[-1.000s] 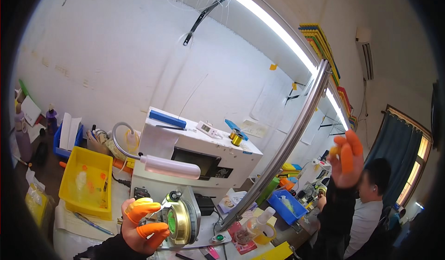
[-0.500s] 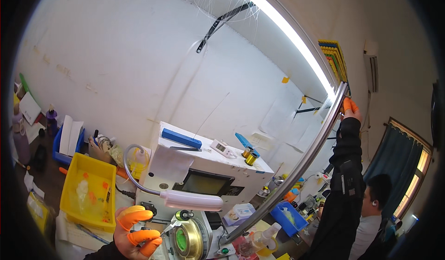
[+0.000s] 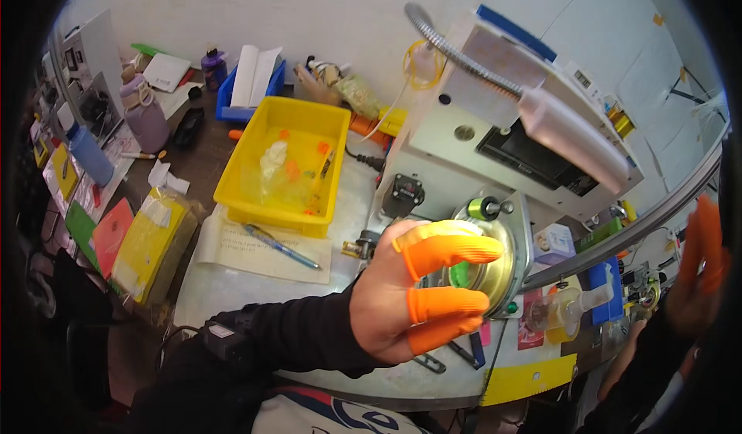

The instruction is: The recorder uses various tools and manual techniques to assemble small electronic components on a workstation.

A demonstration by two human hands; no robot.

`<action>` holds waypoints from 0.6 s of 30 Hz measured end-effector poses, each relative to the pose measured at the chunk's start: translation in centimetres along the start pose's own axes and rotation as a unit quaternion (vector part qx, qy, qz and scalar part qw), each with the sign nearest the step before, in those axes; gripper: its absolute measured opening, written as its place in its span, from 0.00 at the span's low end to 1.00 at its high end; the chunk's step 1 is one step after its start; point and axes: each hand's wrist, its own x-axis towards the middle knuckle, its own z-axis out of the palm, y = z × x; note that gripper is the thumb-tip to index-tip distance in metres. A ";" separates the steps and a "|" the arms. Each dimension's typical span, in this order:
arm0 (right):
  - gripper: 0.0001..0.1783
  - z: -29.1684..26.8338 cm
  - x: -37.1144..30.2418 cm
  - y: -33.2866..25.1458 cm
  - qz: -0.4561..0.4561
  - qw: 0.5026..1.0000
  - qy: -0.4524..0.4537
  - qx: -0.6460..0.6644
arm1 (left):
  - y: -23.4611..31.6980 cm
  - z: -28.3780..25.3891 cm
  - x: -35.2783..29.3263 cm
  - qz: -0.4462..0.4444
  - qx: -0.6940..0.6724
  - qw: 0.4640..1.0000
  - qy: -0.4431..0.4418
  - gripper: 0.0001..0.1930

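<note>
**— Where your left hand hangs, how much room does it have?**

— Little. It hovers with the fingers spread and slightly curled, orange finger cots on them, right in front of the round brass dial on the face of the white machine. You hold nothing with it. I cannot tell whether the fingertips touch the dial or stop just short.

**— And above it?**

— A grey gooseneck lamp slants down across the machine, its head well above your knuckles. A small black knob sits at the dial's upper rim, just beside your index finger.

**— Where is open room?**

— To your left. Between the machine and the yellow tray the tabletop shows a pale strip, and below the tray lies a sheet of paper with a blue pen on it. A yellow packet lies near the tabletop's left edge.

**— My right hand?**

— Your right hand is raised at the far right rim, also with orange fingertips, close to the long curved metal bar. It is blurred and dim; I cannot tell whether it grips the bar or is spread.

**— The near edge?**

— The tabletop's front edge runs just below your left wrist, marked by a yellow strip on the right.
</note>
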 end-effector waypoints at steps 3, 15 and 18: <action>0.16 5.5 -5.0 -9.9 0.036 0.998 0.025 0.048 | 0.6 1.3 -1.3 -0.041 -0.075 0.996 -0.037 0.15; 0.15 7.5 -14.1 -16.9 0.218 0.938 0.021 0.269 | 2.9 4.0 -6.4 -0.147 -0.130 0.968 -0.158 0.12; 0.15 7.2 -14.8 -17.1 0.219 0.941 0.020 0.257 | 3.1 4.5 -6.7 -0.135 -0.123 0.969 -0.169 0.11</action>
